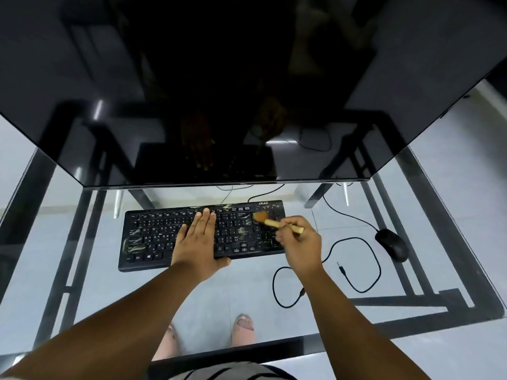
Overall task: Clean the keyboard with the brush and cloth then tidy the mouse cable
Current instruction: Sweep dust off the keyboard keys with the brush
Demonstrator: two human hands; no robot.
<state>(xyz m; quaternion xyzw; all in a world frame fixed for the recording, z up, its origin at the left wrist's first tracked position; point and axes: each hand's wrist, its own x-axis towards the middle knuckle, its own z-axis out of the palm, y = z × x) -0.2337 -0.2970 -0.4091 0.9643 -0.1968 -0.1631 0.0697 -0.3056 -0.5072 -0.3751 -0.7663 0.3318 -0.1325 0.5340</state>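
Brushing stage: left hand (pixel 196 242) lies flat on keyboard (pixel 153 237) at table centre; right hand (pixel 300 242) grip pinches brush (pixel 270 221) at 3 o'clock. Wiping pending; no cloth visible; mouse cable (pixel 367 259) still sprawled.

Keyboard (pixel 203 234) lies on the glass table (pixel 411 270), at centre. Monitor (pixel 219 91) stands behind it at 12 o'clock. Mouse (pixel 391 244) lies on the table at 3 o'clock of the keyboard, well apart. Mouse cable (pixel 373 270) loops on the table between keyboard and mouse, toward 4 o'clock. Left hand (pixel 199 241) rests on the keyboard's middle. Right hand (pixel 301 242) is over its 3 o'clock end, brush (pixel 270 219) above the keys there.
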